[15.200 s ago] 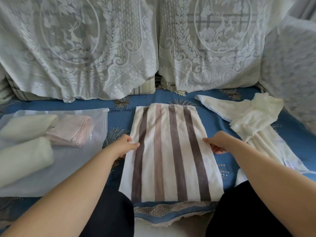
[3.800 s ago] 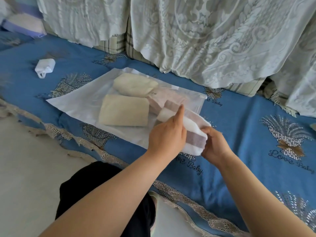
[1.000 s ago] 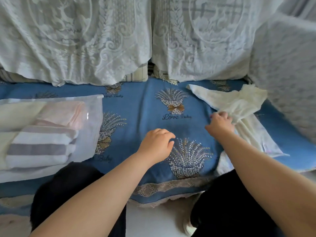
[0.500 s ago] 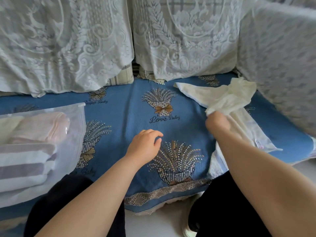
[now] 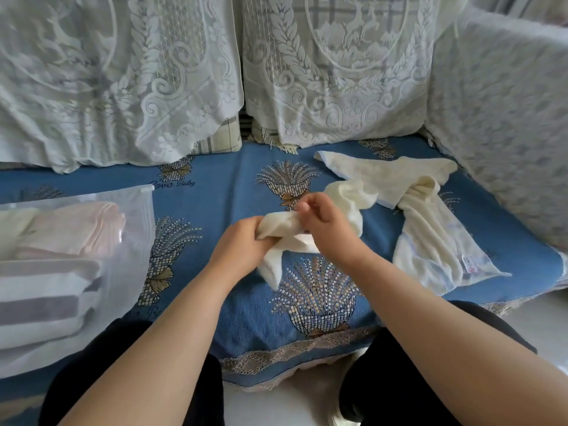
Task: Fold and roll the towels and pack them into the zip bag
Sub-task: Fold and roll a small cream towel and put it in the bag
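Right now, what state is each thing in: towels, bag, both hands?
cream towel: unfolded, crumpled on the sofa cover, one end lifted by both hands
striped towel: rolled, inside the bag
pink towel: folded, inside the bag
zip bag: lying flat, holding towels
left hand: closed on the cream towel
right hand: closed on the cream towel

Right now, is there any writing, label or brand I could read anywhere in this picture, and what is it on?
"Love Baby": cursive script woven into the blue sofa cover, under a wheat-sheaf motif near the back cushions.
A second cursive script near the cover's front edge, beside the zip bag: mostly hidden, unreadable.
Small tag with red print on the cream towel, at its right end: too small to read.
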Motion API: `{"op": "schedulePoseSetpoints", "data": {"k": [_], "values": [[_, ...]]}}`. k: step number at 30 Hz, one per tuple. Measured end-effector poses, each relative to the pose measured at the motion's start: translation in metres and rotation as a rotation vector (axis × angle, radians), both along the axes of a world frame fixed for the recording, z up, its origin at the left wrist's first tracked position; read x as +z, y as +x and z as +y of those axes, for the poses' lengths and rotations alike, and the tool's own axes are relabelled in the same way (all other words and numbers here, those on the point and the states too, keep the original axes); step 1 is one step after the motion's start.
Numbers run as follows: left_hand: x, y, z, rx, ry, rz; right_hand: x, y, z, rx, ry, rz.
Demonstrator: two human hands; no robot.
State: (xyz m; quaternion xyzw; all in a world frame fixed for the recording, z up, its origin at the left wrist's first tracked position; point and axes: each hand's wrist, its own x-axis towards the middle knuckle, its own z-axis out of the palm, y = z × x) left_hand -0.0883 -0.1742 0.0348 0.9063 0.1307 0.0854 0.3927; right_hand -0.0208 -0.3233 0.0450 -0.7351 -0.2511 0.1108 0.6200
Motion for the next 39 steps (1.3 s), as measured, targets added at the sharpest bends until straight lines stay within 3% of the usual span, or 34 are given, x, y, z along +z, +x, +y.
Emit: {"op": "schedulePoseSetpoints", "data": {"k": [1,3,6,7,9,10,11,13,16,20,28,31,33,36,39], "values": [[0.005,-0.001,0.003,0.027,-0.029,-0.019,-0.002,0.004,-0.002,0.045,-0.077,0.001],[0.015,-0.005,0.004,0.114,-0.094,-0.068,-0.008,0.006,-0.006,0.204,-0.42,-0.068],[0.022,-0.007,0.013,0.297,-0.337,-0.111,-0.014,-0.003,-0.005,0.267,-0.937,-0.31],[0.023,-0.007,0.02,0.313,-0.509,-0.108,-0.015,-0.005,-0.002,0.248,-0.958,-0.337],[0.026,-0.004,0.03,0.195,-1.013,-0.11,-0.009,-0.01,0.001,0.181,-0.809,-0.26],[0.028,-0.003,0.031,0.154,-1.227,-0.127,-0.007,-0.011,0.002,0.116,-0.65,-0.133],[0.025,-0.001,0.032,0.162,-1.325,-0.122,-0.002,-0.013,0.004,0.054,-0.443,0.046],[0.02,0.001,0.025,0.147,-1.334,-0.023,0.005,-0.01,0.006,-0.031,-0.033,0.39],[0.006,0.003,0.009,-0.107,-1.318,0.159,0.013,0.0,0.004,0.023,0.195,0.603],[0.008,-0.002,0.001,-0.094,-1.211,0.206,0.019,0.011,0.004,-0.014,0.181,0.648],[0.022,0.002,0.029,0.27,-1.112,-0.231,0.03,0.026,-0.013,0.301,0.106,0.662],[0.027,-0.001,0.043,0.39,-1.213,-0.289,0.033,0.034,-0.017,0.25,0.287,0.784],[0.031,-0.003,0.045,0.33,-1.321,-0.303,0.033,0.036,-0.018,0.224,0.307,0.813],[0.034,-0.006,0.038,0.208,-1.346,-0.282,0.027,0.029,-0.012,0.212,0.034,0.67],[0.028,-0.006,0.03,0.092,-1.051,-0.243,0.02,0.016,0.004,0.136,-0.161,0.407]]}}
